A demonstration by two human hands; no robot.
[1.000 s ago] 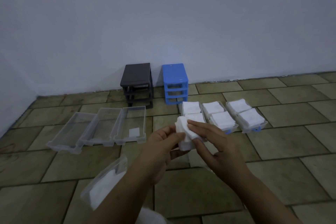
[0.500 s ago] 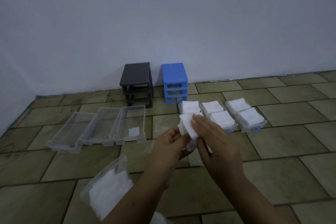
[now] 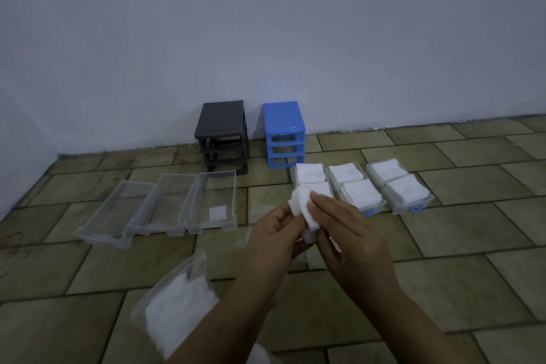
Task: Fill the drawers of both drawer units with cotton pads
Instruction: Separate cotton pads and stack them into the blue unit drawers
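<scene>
Both hands' grip pinches a stack of cotton pads (image 3: 302, 210) between them.

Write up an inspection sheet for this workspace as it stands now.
Surface: tiled floor, worn.
Job's things: black unit and blue unit stand at the wall, drawers out. Three clear drawers; the right one holds a single pad. Three filled drawers to the right.
Clutter: plastic bag of pads near the person.
Grippers: left hand and right hand both hold a stack of pads.
Cables: nothing seen.
Surroundings: bare pale wall.
</scene>
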